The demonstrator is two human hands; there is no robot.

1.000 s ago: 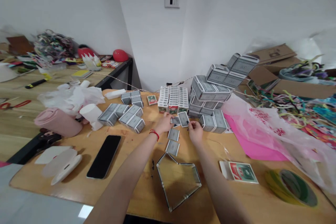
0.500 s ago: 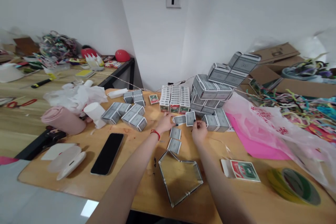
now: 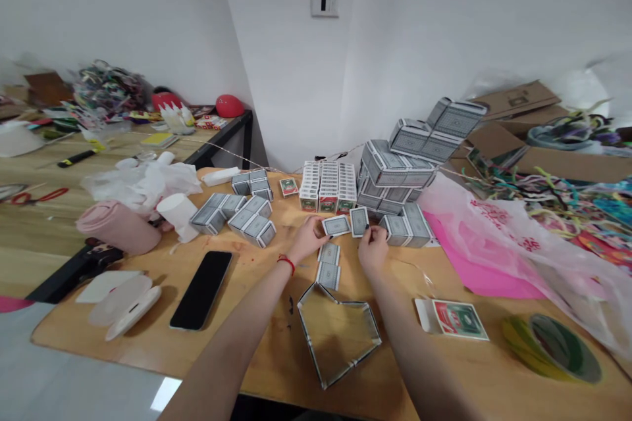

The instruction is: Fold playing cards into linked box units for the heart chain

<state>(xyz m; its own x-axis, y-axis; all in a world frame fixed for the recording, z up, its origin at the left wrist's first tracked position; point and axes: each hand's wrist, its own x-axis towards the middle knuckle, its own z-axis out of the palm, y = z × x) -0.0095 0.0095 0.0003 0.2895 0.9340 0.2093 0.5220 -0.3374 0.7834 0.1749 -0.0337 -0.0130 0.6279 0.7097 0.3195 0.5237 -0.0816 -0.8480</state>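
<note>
Pale wood tabletop, crowded on every side, with a white wall corner behind it. Your left hand (image 3: 303, 240) pinches the crosswise card (image 3: 336, 225) by its near corner, thumb and fingers closed on it. Your right hand (image 3: 372, 247) holds the upright card (image 3: 359, 221) clamped between its fingertips. Both cards hang just above the table, in front of the row of card packs (image 3: 328, 185). A second ago the two cards overlapped low between your hands. Now they sit a little higher and side by side, their edges close; whether they touch cannot be told. So the pairing of the two cards looks lined up rather than joined. Two loose cards (image 3: 328, 264) lie just under your hands, and the heart-shaped card frame (image 3: 316, 299) lies nearer you, apart from both hands
</note>
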